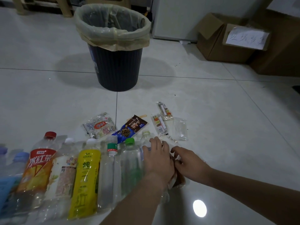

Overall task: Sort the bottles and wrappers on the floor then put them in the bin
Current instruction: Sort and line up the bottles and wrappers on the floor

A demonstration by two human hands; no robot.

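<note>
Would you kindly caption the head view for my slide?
Left hand and right hand at a brown wrapper beside bottles lined up before the bin.

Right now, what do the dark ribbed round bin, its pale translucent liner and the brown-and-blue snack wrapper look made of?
Dark ribbed round bin: likely moulded plastic, matte, by its even vertical ribs. Pale translucent liner: thin plastic film; it wrinkles and the bin shows through. Brown-and-blue snack wrapper: probably printed plastic film, glossy and creased.
</note>
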